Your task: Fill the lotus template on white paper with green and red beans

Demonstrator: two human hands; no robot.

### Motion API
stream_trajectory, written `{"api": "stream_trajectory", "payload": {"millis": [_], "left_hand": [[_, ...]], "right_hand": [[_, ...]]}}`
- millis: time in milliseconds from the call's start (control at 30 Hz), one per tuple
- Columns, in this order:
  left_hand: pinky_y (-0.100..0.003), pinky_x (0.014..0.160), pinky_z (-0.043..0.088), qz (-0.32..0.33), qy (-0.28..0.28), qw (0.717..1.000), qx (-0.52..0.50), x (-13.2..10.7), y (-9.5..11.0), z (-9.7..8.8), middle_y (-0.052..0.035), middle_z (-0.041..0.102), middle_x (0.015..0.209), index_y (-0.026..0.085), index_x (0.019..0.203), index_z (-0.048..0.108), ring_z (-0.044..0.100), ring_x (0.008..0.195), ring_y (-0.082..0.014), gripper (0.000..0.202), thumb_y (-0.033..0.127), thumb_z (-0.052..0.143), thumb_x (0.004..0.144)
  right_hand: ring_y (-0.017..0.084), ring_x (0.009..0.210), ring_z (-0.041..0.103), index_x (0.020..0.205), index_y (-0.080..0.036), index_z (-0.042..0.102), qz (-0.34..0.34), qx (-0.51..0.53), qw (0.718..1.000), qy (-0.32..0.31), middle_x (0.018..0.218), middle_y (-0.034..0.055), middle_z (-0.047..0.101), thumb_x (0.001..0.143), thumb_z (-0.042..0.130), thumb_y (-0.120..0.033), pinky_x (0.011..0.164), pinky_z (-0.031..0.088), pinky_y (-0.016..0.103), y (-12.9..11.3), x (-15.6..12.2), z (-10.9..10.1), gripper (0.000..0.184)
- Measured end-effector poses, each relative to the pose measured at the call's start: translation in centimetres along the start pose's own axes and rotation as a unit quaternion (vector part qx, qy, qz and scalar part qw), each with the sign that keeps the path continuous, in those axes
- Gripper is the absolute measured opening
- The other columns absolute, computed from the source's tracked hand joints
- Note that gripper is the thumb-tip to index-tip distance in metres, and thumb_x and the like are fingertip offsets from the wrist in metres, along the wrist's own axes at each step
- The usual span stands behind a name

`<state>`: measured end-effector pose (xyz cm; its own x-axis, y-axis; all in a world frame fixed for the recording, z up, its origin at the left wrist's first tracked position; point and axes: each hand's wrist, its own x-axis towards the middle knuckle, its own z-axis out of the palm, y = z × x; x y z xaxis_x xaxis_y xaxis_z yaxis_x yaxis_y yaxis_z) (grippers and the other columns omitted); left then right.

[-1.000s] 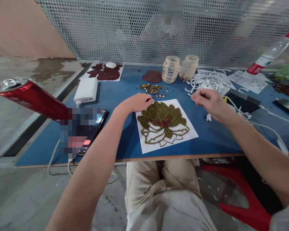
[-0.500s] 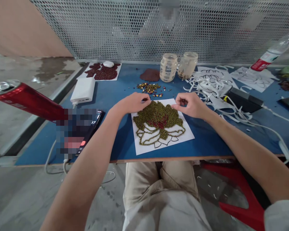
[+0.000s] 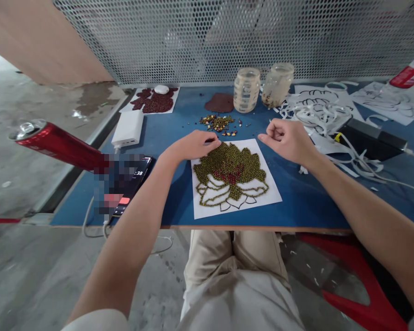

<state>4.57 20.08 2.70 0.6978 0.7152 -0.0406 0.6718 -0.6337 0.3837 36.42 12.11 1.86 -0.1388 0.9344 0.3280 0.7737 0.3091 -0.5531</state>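
A white paper sheet point(image 3: 207, 211) lies on the blue table, its flower outline largely covered with green mung beans point(image 3: 210, 163) and some red beans point(image 3: 232, 176) in the middle. Lower petals are bare within bean-lined edges. My left hand point(image 3: 196, 145) is closed at the sheet's upper left edge, thumb on the paper; its other fingertips are partly hidden. Off the upper right corner, my right hand point(image 3: 286, 140) hovers apart from the sheet, fingers loosely curled and thumb held away, with nothing visible in it. Just beyond the sheet is a small pile of mixed beans point(image 3: 217, 122).
Two clear jars point(image 3: 246, 89) stand behind the bean pile near a brown patch point(image 3: 220, 102). On the left are a red can point(image 3: 62, 145), a white power bank point(image 3: 128, 128) and a phone point(image 3: 134, 184). Paper strips point(image 3: 317, 117) and a black box point(image 3: 369, 138) lie right.
My right hand has come off the sheet's upper right edge and moved up and right. My left hand stays at the upper left. The camera view has shifted slightly.
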Motion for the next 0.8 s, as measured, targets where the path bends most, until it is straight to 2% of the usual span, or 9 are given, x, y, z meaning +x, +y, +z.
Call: {"api": "stream_trajectory", "payload": {"millis": [167, 267, 433, 567, 800], "left_hand": [[-0.033, 0.077, 0.044, -0.008, -0.004, 1.0, -0.006, 0.0, 0.0, 0.0, -0.006, 0.079, 0.094, 0.021, 0.102, 0.076, 0.065, 0.081, -0.0189, 0.036, 0.047, 0.05, 0.105], [-0.033, 0.077, 0.045, -0.007, -0.003, 1.0, -0.009, 0.0, 0.0, 0.0, -0.0063, 0.079, 0.095, 0.02, 0.102, 0.075, 0.065, 0.08, -0.0184, 0.037, 0.047, 0.05, 0.105], [-0.034, 0.079, 0.045, -0.004, -0.007, 1.0, -0.006, 0.2, -0.3, 0.1, -0.0058, 0.078, 0.093, 0.021, 0.102, 0.075, 0.066, 0.081, -0.019, 0.037, 0.047, 0.049, 0.106], [-0.034, 0.079, 0.045, -0.006, -0.012, 1.0, 0.005, 0.3, -0.3, 0.0, -0.0057, 0.077, 0.091, 0.021, 0.102, 0.075, 0.066, 0.081, -0.0197, 0.037, 0.048, 0.05, 0.105], [-0.034, 0.078, 0.045, -0.008, -0.008, 1.0, 0.009, 0.1, 0.4, 0.1, -0.0069, 0.078, 0.092, 0.021, 0.103, 0.076, 0.067, 0.082, -0.0202, 0.036, 0.047, 0.05, 0.105]], "right_hand": [[0.016, 0.059, 0.039, 0.079, -0.027, 0.048, -0.035, 0.027, 0.999, -0.013, 0.063, -0.0029, 0.046, 0.098, 0.07, -0.047, 0.065, 0.035, 0.037, 0.2, 0.0, -0.2, 0.036], [0.016, 0.059, 0.041, 0.078, -0.026, 0.051, -0.02, 0.006, 0.999, -0.035, 0.062, -0.0026, 0.049, 0.097, 0.072, -0.047, 0.064, 0.034, 0.037, 0.2, 0.1, -0.4, 0.036], [0.018, 0.061, 0.049, 0.074, -0.024, 0.064, 0.022, -0.047, 0.996, -0.076, 0.061, 0.0014, 0.057, 0.096, 0.073, -0.054, 0.065, 0.033, 0.039, 0.1, 0.3, -0.4, 0.039], [0.018, 0.062, 0.052, 0.08, -0.023, 0.074, 0.006, -0.053, 0.995, -0.079, 0.063, 0.003, 0.059, 0.099, 0.068, -0.054, 0.065, 0.033, 0.04, 0.4, 0.5, -0.4, 0.037], [0.017, 0.059, 0.046, 0.081, -0.024, 0.075, 0.021, -0.044, 0.995, -0.082, 0.06, 0.0008, 0.054, 0.099, 0.069, -0.055, 0.066, 0.035, 0.039, 1.1, 0.8, -0.2, 0.036]]}}
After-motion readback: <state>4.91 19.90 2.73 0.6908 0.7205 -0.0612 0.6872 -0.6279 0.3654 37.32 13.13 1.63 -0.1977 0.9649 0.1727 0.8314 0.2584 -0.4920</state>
